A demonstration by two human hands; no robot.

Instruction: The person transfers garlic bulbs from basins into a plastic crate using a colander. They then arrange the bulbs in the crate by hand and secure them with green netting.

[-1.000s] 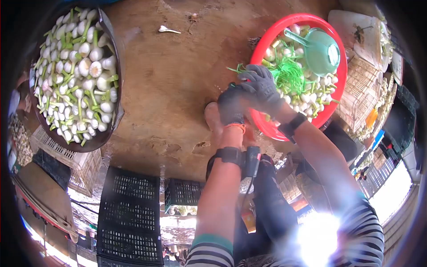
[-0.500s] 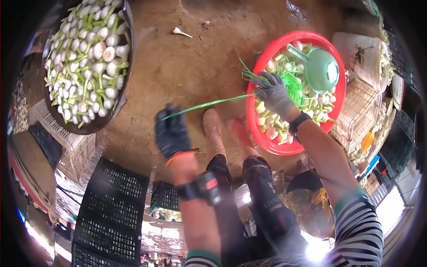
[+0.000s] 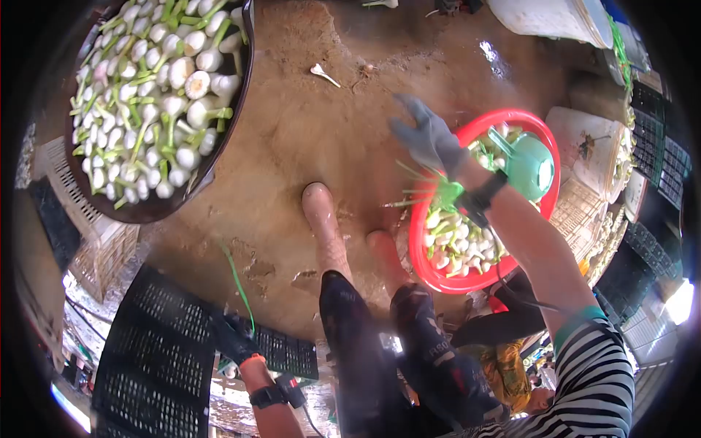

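My left hand (image 3: 232, 340), in a black glove, is low on the left in front of a black crate. A single green plastic string (image 3: 238, 283) rises from its closed fingers; the fingers are dark and partly hard to make out. My right hand (image 3: 429, 139), in a grey glove, is lifted over the left rim of a red basin (image 3: 421, 252) with its fingers apart and nothing between them. Below its wrist a bundle of green strings (image 3: 444, 191) lies in the basin, ends hanging over the rim. Garlic bulbs (image 3: 467, 247) and a pale green plastic scoop (image 3: 531, 166) share the basin.
At upper left a big dark tub (image 3: 244, 80) is heaped with garlic. Black crates (image 3: 157, 350) stand at lower left, a pale crate (image 3: 109, 248) behind them. A white bucket (image 3: 584, 146) is right of the basin. Another person (image 3: 504, 372) appears at lower right. A loose garlic stem (image 3: 325, 75) lies on wet ground.
My left hand has moved down and left, taking one string along. My right hand has let go of the string bundle, risen and spread its fingers. The camera view has shifted.
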